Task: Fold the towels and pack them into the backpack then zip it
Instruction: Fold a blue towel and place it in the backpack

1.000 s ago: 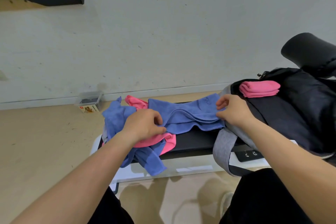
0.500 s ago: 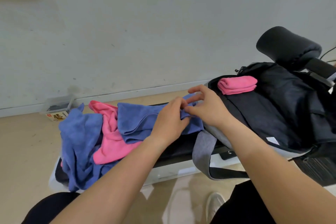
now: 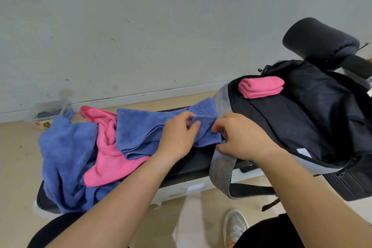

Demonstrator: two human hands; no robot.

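We see left grip and right grip both pinching the right edge of the blue towel, backpack just beside, folded pink towel atop it.

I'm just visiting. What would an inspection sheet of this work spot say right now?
Surface: black padded bench, towels heaped on its left end.
Job's things: half-folded blue towel mid-bench; crumpled blue towel and loose pink towel beside it; folded pink towel lying on the backpack.
Clutter: plastic box on the floor.
Hands: left hand and right hand both pinch the half-folded blue towel.
Cables: nothing seen.
Surroundings: wall, padded roller behind the backpack.
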